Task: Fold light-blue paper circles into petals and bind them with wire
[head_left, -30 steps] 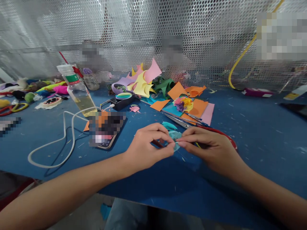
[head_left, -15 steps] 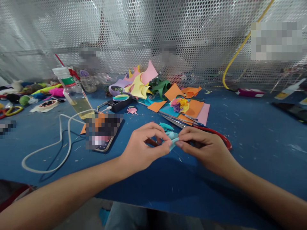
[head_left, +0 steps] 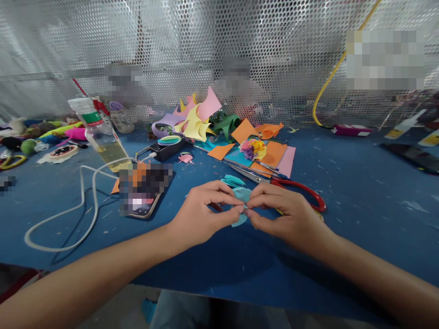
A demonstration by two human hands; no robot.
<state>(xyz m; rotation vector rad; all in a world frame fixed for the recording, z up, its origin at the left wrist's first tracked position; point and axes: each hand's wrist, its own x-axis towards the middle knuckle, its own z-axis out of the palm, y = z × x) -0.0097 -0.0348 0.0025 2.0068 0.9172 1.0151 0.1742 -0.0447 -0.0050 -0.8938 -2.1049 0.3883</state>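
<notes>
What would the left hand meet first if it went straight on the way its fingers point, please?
Beyond the light-blue paper it holds, the left hand would probably meet the right hand first, though depth is unclear.

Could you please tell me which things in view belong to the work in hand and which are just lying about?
Likely belonging:
pale blue paper, pinched by left hand and right hand
turquoise paper pieces
red-handled scissors

Apparently lying about:
phone
white cable
bottle
purple box
</notes>
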